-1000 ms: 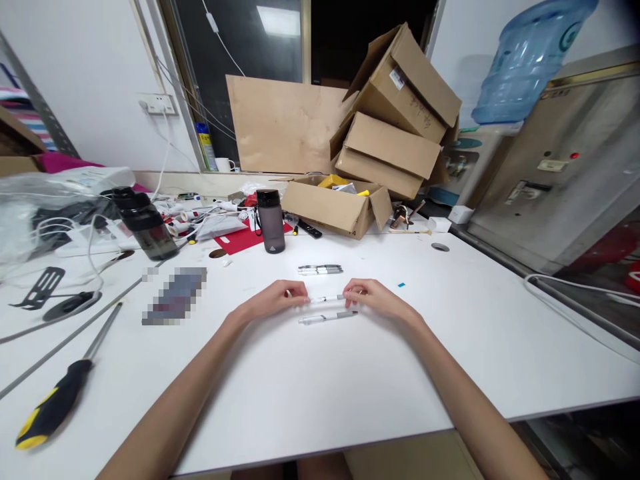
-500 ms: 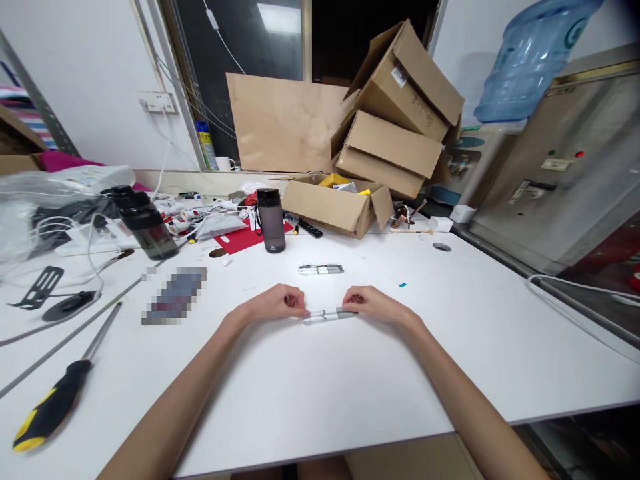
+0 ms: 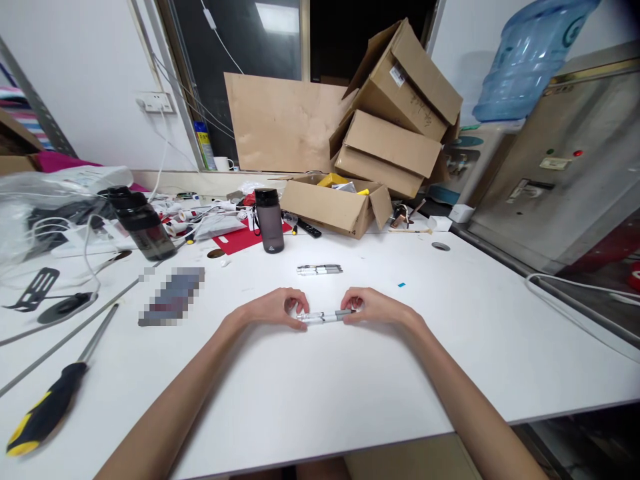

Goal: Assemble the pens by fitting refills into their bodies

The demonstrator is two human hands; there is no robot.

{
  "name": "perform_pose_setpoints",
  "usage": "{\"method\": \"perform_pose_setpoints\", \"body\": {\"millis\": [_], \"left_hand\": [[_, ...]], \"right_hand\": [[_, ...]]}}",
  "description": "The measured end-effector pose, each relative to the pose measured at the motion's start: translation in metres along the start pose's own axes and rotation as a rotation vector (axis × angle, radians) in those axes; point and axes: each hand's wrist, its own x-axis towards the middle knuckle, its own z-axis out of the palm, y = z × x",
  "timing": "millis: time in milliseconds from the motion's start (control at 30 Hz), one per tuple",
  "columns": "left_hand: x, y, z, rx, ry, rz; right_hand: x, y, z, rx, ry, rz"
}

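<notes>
Two slim pens (image 3: 325, 317) with white, clear and grey parts lie side by side across the white table. At their left end is my left hand (image 3: 280, 308), its thumb on the near side and its curled fingers on the far side. My right hand (image 3: 367, 305) pinches the grey right end in the same way. The fingers cover both tips of the pens. Farther back, a small group of similar pens (image 3: 320, 270) lies parallel to them, apart from my hands.
A dark water bottle (image 3: 271, 223) stands behind the pens, beside a cardboard box (image 3: 325, 203). To the left lie a blurred-out flat object (image 3: 173, 297) and a screwdriver (image 3: 50, 407). A blue scrap (image 3: 401, 285) is at right. Cables and clutter line the back left.
My thumbs have shifted to the near side of the two pens, and the fingers now curl round the far side. The pens lie closer together. The rear pens have not moved.
</notes>
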Motion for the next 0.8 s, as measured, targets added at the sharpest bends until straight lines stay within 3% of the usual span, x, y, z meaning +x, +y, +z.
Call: {"method": "perform_pose_setpoints", "body": {"millis": [800], "left_hand": [[-0.0005, 0.0006, -0.0014, 0.032, -0.023, -0.011]], "right_hand": [[-0.0011, -0.0048, -0.0009, -0.022, -0.011, 0.022]]}}
